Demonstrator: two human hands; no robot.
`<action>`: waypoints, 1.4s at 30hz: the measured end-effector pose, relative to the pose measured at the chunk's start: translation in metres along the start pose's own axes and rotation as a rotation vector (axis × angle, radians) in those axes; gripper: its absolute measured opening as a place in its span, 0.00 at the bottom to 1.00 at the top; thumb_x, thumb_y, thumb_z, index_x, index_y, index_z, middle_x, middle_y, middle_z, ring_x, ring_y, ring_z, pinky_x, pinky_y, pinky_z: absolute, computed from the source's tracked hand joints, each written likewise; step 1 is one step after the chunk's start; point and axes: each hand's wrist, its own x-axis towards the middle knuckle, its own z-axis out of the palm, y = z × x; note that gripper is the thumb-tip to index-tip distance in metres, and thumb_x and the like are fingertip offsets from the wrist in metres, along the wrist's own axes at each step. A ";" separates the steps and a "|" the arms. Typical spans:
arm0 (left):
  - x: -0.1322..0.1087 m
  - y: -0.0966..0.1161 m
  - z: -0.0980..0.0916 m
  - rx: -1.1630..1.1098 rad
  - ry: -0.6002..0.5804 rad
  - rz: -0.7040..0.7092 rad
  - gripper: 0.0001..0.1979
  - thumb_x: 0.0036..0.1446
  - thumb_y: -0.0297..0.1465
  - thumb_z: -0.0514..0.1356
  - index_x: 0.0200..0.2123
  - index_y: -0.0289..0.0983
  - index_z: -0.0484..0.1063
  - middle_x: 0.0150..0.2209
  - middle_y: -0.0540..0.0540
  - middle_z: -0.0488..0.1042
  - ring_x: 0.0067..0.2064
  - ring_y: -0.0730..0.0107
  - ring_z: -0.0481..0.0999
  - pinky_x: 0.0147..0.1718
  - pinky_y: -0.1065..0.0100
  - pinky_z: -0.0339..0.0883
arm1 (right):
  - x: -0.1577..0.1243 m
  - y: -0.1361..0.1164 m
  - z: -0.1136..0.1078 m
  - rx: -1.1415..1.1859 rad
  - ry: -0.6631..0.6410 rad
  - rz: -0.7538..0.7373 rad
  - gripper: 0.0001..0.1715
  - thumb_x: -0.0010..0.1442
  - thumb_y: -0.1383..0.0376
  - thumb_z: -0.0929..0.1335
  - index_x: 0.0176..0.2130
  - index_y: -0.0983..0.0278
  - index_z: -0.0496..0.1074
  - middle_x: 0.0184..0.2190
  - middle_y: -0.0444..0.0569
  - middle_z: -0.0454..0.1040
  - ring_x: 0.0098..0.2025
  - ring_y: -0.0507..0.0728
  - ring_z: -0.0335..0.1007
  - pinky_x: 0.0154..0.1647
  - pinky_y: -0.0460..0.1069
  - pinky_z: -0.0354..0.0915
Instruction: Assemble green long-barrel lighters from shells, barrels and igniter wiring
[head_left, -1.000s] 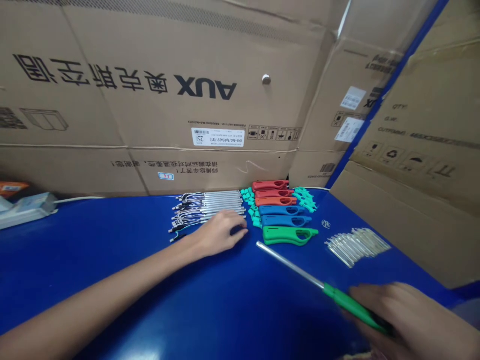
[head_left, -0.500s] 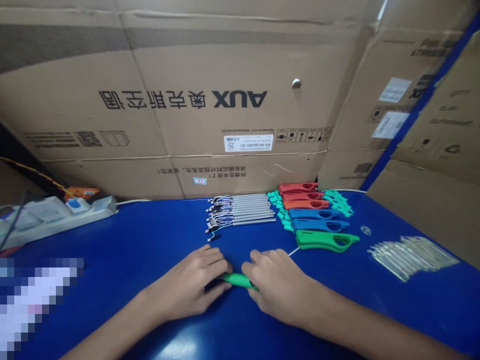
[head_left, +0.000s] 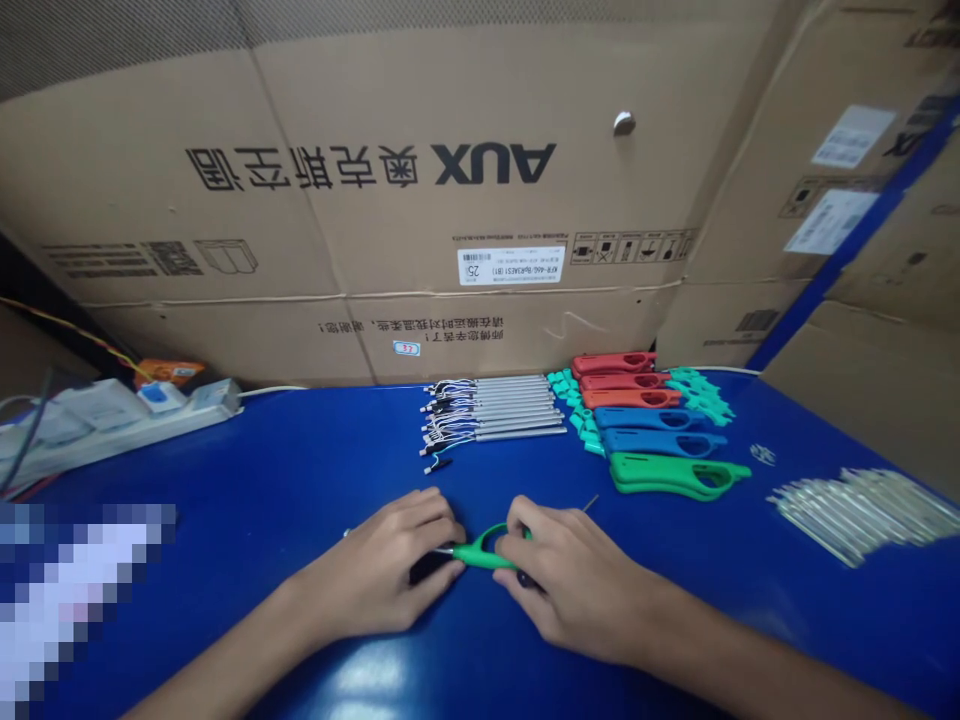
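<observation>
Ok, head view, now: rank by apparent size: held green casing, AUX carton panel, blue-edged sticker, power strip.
1. AUX carton panel
2. Power strip, cut by frame
3. Held green casing, partly hidden by fingers of the right hand
4. Blue-edged sticker

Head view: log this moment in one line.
left hand: holding front of green lighter | right hand: gripping its rear | wired metal tubes: lying beyond hands

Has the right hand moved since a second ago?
Yes, to the left. The right hand was off right of the stacked green handles; now it is in front and left of them.
</observation>
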 end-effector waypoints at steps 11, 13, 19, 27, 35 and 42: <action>-0.003 -0.002 -0.002 0.081 -0.068 -0.004 0.10 0.67 0.28 0.51 0.45 0.38 0.72 0.39 0.43 0.74 0.42 0.61 0.74 0.48 0.59 0.67 | -0.002 0.001 0.002 -0.052 0.096 -0.052 0.12 0.67 0.64 0.62 0.45 0.63 0.74 0.42 0.50 0.72 0.43 0.59 0.71 0.43 0.53 0.65; -0.004 -0.002 -0.002 0.122 -0.052 -0.004 0.12 0.67 0.28 0.50 0.46 0.38 0.71 0.39 0.42 0.74 0.42 0.61 0.74 0.51 0.57 0.66 | -0.002 0.003 0.000 -0.105 0.137 -0.092 0.12 0.67 0.64 0.63 0.46 0.63 0.73 0.41 0.51 0.73 0.44 0.60 0.70 0.44 0.54 0.65; -0.004 0.001 -0.006 0.167 -0.072 0.014 0.14 0.68 0.28 0.45 0.37 0.37 0.71 0.33 0.45 0.73 0.35 0.63 0.73 0.48 0.54 0.67 | -0.001 0.008 -0.001 -0.120 0.183 -0.150 0.09 0.65 0.68 0.64 0.43 0.63 0.73 0.34 0.47 0.77 0.37 0.57 0.69 0.45 0.53 0.63; -0.005 0.001 0.000 0.076 -0.047 0.045 0.07 0.65 0.30 0.53 0.40 0.36 0.71 0.36 0.45 0.74 0.38 0.64 0.73 0.42 0.61 0.67 | 0.006 0.008 0.006 -0.052 0.126 -0.081 0.11 0.63 0.66 0.63 0.32 0.63 0.73 0.33 0.47 0.74 0.36 0.54 0.68 0.36 0.49 0.60; -0.003 0.001 0.000 0.059 -0.070 0.024 0.08 0.65 0.30 0.53 0.40 0.36 0.72 0.35 0.45 0.73 0.37 0.64 0.71 0.41 0.61 0.66 | 0.006 0.009 0.005 -0.013 0.169 -0.094 0.11 0.62 0.67 0.64 0.34 0.64 0.75 0.31 0.47 0.72 0.34 0.54 0.68 0.34 0.49 0.58; -0.003 0.000 -0.002 0.072 -0.060 0.000 0.08 0.63 0.29 0.53 0.33 0.35 0.69 0.32 0.46 0.71 0.36 0.65 0.70 0.41 0.61 0.64 | 0.005 0.014 -0.001 0.091 0.361 -0.156 0.11 0.62 0.68 0.64 0.33 0.66 0.76 0.27 0.46 0.70 0.28 0.52 0.64 0.29 0.48 0.57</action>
